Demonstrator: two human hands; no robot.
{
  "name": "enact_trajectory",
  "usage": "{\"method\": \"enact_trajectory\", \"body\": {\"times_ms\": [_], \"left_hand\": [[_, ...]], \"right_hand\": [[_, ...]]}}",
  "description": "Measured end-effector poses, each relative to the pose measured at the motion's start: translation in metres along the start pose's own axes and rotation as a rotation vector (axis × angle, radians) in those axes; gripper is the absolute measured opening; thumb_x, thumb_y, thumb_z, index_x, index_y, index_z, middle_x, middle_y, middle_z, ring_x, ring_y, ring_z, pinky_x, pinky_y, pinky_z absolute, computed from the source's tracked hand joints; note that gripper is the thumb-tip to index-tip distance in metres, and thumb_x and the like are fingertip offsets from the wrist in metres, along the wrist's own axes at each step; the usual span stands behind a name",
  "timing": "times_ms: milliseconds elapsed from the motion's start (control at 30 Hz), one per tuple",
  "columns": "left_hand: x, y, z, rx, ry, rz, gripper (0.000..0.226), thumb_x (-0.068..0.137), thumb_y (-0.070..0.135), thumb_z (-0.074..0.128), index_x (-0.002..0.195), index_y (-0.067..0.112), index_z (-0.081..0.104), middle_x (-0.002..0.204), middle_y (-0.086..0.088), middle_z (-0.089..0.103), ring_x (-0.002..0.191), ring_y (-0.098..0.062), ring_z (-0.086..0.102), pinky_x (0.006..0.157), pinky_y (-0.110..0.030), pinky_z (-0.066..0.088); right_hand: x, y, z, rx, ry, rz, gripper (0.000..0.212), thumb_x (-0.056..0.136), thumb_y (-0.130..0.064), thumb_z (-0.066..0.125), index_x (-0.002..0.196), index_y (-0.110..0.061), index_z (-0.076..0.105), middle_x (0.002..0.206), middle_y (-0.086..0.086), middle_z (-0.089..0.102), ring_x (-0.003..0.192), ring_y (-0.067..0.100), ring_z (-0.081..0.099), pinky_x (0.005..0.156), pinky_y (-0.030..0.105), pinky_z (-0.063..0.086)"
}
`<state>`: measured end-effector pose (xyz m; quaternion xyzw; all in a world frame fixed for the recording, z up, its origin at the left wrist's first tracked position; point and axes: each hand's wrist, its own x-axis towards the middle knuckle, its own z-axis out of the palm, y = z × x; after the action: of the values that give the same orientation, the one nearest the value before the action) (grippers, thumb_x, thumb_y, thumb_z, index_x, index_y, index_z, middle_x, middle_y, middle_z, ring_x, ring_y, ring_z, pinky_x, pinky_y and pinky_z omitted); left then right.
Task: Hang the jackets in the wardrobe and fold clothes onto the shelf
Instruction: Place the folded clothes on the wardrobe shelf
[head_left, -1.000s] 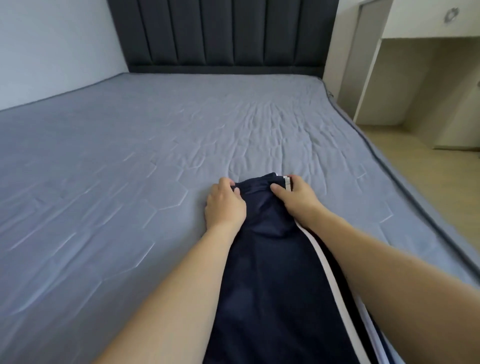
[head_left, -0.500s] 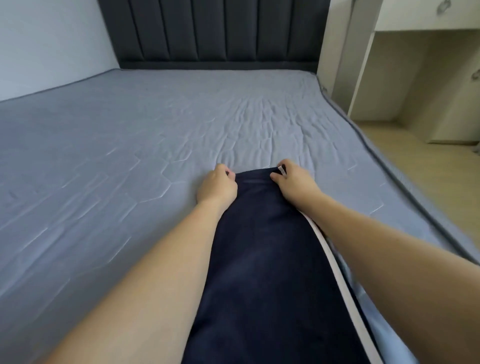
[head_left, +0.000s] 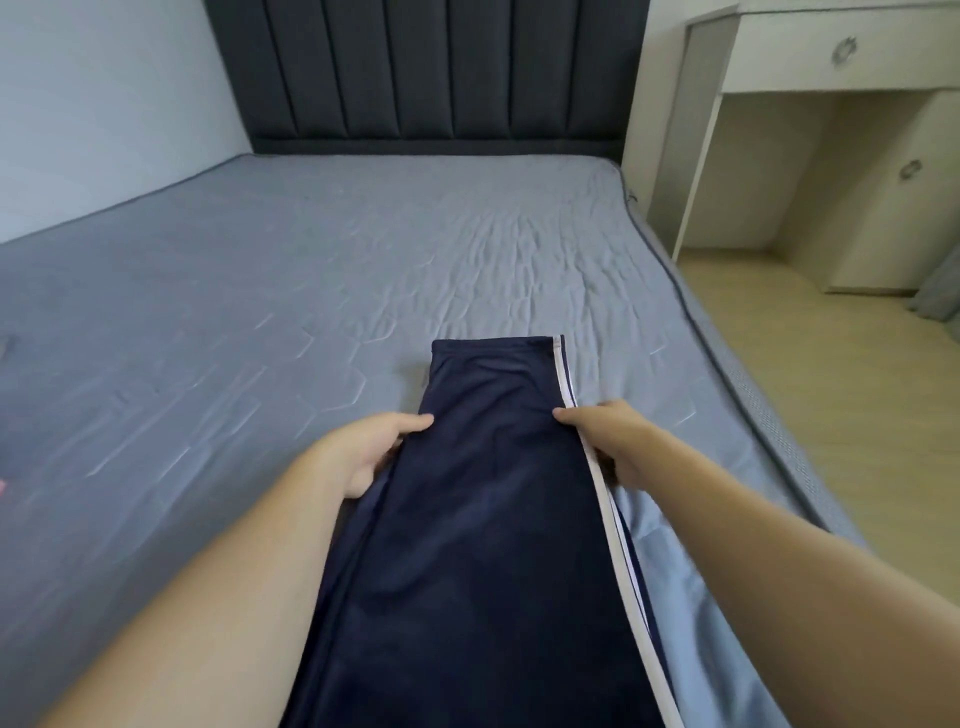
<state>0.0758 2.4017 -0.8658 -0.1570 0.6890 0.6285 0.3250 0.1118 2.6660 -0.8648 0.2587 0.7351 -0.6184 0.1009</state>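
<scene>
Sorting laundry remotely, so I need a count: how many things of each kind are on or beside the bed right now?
Trousers, navy, white side stripe: 1
Hands gripping them: 2 (left hand, right hand)
Bed: 1
Headboard: 1
Desk with drawer: 1
Total: 6

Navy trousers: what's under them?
The navy trousers lie on the grey bedsheet. The left hand has fingers tucked beneath their edge; anything else underneath is covered.
</scene>
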Motion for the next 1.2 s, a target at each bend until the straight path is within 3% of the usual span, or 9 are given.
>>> {"method": "enact_trajectory", "body": {"times_ms": [67, 133, 300, 400, 500, 667, 867, 1033, 1200], "left_hand": [[-0.033, -0.016, -0.002, 0.040, -0.106, -0.101, 0.042, 0.083, 0.038, 0.073, 0.111, 0.006, 0.073, 0.110, -0.013, 0.073, 0.099, -0.031, 0.071, 0.088, -0.042, 0.055], [-0.064, -0.029, 0.003, 0.144, -0.120, -0.140, 0.042, 0.082, 0.034, 0.077, 0.113, 0.006, 0.073, 0.110, -0.015, 0.072, 0.101, -0.033, 0.070, 0.090, -0.045, 0.055], [-0.105, -0.070, 0.013, 0.334, 0.244, 0.076, 0.063, 0.094, 0.043, 0.062, 0.140, 0.004, 0.046, 0.136, -0.011, 0.056, 0.120, -0.028, 0.056, 0.098, -0.038, 0.047], [-0.128, -0.094, 0.015, 0.309, 0.165, 0.047, 0.070, 0.089, 0.063, 0.055, 0.138, 0.013, 0.052, 0.135, -0.002, 0.059, 0.125, -0.021, 0.055, 0.105, -0.035, 0.042], [-0.156, -0.109, 0.013, 0.282, -0.009, -0.018, 0.053, 0.083, 0.057, 0.068, 0.119, 0.017, 0.067, 0.105, 0.002, 0.075, 0.096, -0.017, 0.071, 0.085, -0.032, 0.054], [-0.190, -0.145, 0.020, 0.301, 0.107, -0.013, 0.049, 0.090, 0.037, 0.069, 0.126, 0.006, 0.060, 0.121, -0.008, 0.067, 0.110, -0.026, 0.064, 0.103, -0.042, 0.047], [-0.214, -0.178, 0.036, 0.485, 0.599, 0.477, 0.006, 0.096, 0.025, 0.043, 0.100, 0.028, 0.039, 0.092, 0.002, 0.056, 0.077, -0.021, 0.055, 0.061, -0.033, 0.039], [-0.209, -0.170, 0.033, 0.652, 0.590, 0.327, 0.024, 0.095, 0.034, 0.046, 0.088, 0.012, 0.053, 0.108, -0.015, 0.061, 0.086, -0.027, 0.055, 0.073, -0.034, 0.043], [-0.212, -0.166, 0.043, 0.122, 0.266, 0.227, 0.040, 0.097, 0.033, 0.057, 0.126, 0.006, 0.059, 0.125, -0.008, 0.064, 0.104, -0.023, 0.062, 0.086, -0.032, 0.050]], "right_hand": [[-0.033, 0.011, -0.005, -0.017, -0.096, 0.085, 0.057, 0.080, -0.039, 0.076, 0.121, -0.005, 0.055, 0.089, 0.008, 0.071, 0.055, 0.021, 0.068, 0.045, 0.027, 0.051], [-0.062, 0.023, -0.005, -0.050, -0.145, 0.118, 0.044, 0.087, -0.035, 0.070, 0.115, -0.003, 0.061, 0.088, 0.010, 0.074, 0.068, 0.025, 0.073, 0.053, 0.035, 0.058], [-0.114, 0.044, 0.001, -0.186, 0.065, 0.053, 0.033, 0.097, -0.031, 0.053, 0.118, -0.005, 0.055, 0.098, 0.012, 0.063, 0.097, 0.033, 0.065, 0.087, 0.046, 0.055], [-0.147, 0.060, 0.003, -0.057, -0.074, 0.120, 0.040, 0.093, -0.038, 0.061, 0.118, -0.006, 0.059, 0.104, 0.012, 0.070, 0.094, 0.031, 0.069, 0.084, 0.045, 0.057], [-0.178, 0.078, 0.003, -0.066, -0.203, 0.182, 0.040, 0.088, -0.035, 0.070, 0.114, -0.006, 0.062, 0.098, 0.012, 0.074, 0.086, 0.029, 0.072, 0.076, 0.044, 0.060], [-0.213, 0.105, -0.010, -0.064, -0.046, 0.179, 0.044, 0.094, -0.032, 0.062, 0.122, 0.002, 0.056, 0.105, 0.016, 0.068, 0.090, 0.030, 0.067, 0.072, 0.036, 0.057], [-0.249, 0.137, -0.003, -0.050, 0.148, -0.054, 0.056, 0.089, -0.031, 0.062, 0.134, -0.019, 0.030, 0.107, 0.006, 0.058, 0.094, 0.025, 0.061, 0.086, 0.037, 0.050], [-0.264, 0.153, -0.008, -0.041, 0.022, -0.048, 0.033, 0.087, -0.027, 0.062, 0.115, -0.011, 0.054, 0.101, 0.008, 0.067, 0.090, 0.027, 0.067, 0.084, 0.043, 0.057], [-0.271, 0.141, -0.011, 0.080, -0.190, 0.134, 0.027, 0.088, -0.022, 0.069, 0.106, -0.002, 0.064, 0.087, 0.013, 0.075, 0.078, 0.027, 0.073, 0.063, 0.033, 0.058]]}}
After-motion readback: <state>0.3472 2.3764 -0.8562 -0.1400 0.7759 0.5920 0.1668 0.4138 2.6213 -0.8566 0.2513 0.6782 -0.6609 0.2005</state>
